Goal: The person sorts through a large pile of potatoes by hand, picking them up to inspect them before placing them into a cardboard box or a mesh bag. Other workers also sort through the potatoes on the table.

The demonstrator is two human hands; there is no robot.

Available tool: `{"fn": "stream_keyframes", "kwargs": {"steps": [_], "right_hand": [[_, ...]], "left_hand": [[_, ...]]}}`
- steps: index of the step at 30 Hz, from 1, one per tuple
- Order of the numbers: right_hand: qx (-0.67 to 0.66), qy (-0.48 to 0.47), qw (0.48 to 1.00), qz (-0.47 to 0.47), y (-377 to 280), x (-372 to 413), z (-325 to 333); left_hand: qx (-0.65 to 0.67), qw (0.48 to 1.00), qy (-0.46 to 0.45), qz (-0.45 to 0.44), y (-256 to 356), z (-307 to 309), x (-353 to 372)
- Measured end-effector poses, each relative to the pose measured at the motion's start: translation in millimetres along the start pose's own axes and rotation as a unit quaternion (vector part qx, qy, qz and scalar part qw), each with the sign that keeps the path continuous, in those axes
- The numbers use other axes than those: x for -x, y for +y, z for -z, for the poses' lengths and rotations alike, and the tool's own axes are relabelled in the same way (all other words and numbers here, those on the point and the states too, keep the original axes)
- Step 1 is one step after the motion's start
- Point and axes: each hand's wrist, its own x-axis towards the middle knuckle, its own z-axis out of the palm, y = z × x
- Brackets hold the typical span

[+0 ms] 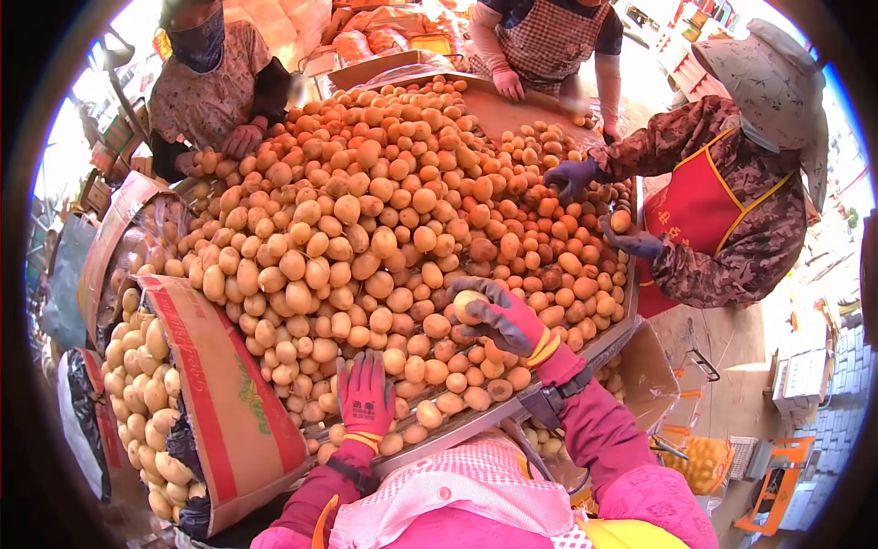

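Observation:
A large heap of potatoes covers the table in front of me. My right hand, in a grey and pink glove, is closed around a pale potato just above the near side of the heap. My left hand, gloved in pink, lies palm down on potatoes by the table's near edge. Its fingers stretch forward, slightly apart, and touch the potatoes around them; nothing shows in its grasp.
A cardboard box full of potatoes stands at the left. Below the table's metal rim sits an open carton. Across the table are two people; a third, in a red apron, holds a potato at the right.

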Motion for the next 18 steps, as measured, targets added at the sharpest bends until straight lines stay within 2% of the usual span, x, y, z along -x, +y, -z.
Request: {"fn": "stream_keyframes", "kwargs": {"steps": [1,3,4,9,11,12,13,15,16,18], "right_hand": [[-0.001,0.003,1.000,0.005,8.0,3.4,2.5],[0.098,0.007,0.992,0.077,24.7,11.3,8.0],[0.034,0.048,0.997,0.040,24.1,20.7,8.2],[-0.055,0.107,0.992,0.046,28.1,38.8,26.4],[-0.101,0.101,0.988,-0.062,1.7,51.7,19.7],[-0.005,0.189,0.978,-0.088,-6.8,51.6,-1.8],[-0.008,0.192,0.978,-0.087,-10.2,57.5,-6.4],[-0.148,0.143,0.978,0.040,-11.5,67.0,-9.2],[-0.147,0.095,0.984,0.019,7.7,67.2,12.0],[-0.107,0.097,0.990,0.000,35.7,74.4,25.5]], "left_hand": [[-0.001,1.000,0.002,-0.006,-1.4,-3.1,1.5],[0.015,1.000,-0.021,0.015,-4.2,-11.1,5.1],[0.016,1.000,-0.020,0.005,-6.6,-16.0,7.8],[0.027,0.999,0.000,0.023,-7.8,-20.7,5.4],[0.021,1.000,0.003,0.018,-6.0,-19.4,3.7],[0.019,1.000,0.005,0.017,-5.6,-19.4,3.7],[0.017,1.000,0.006,0.015,-5.5,-20.3,3.3],[0.016,1.000,0.008,0.012,-6.2,-21.1,3.6],[0.014,1.000,0.010,0.010,-6.4,-21.7,4.5],[0.012,1.000,0.011,0.008,-8.0,-23.2,5.1]]}}
